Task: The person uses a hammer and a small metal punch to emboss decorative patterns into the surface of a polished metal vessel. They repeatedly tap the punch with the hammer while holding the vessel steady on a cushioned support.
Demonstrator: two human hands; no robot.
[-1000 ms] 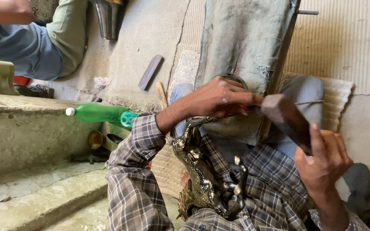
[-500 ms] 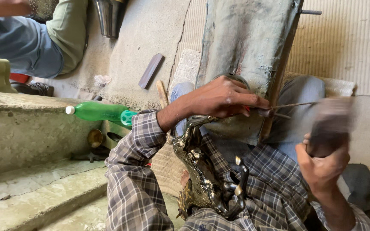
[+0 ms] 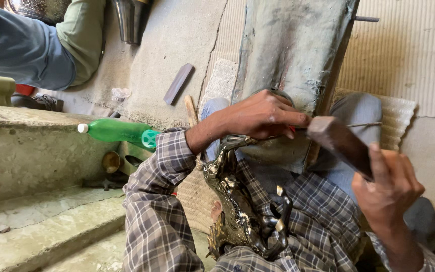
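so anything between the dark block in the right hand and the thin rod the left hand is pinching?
Nothing visible. The right hand holds the dark block with its upper end right beside the left hand, which pinches the thin metal rod. The block's end overlaps the rod in the head view; contact cannot be told.

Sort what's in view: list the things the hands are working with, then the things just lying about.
In hand:
left hand gripping a thin tool
right hand holding the dark wooden block
ornate metal figure on the lap

Lying about:
green bottle
flat dark bar
small brass bowl
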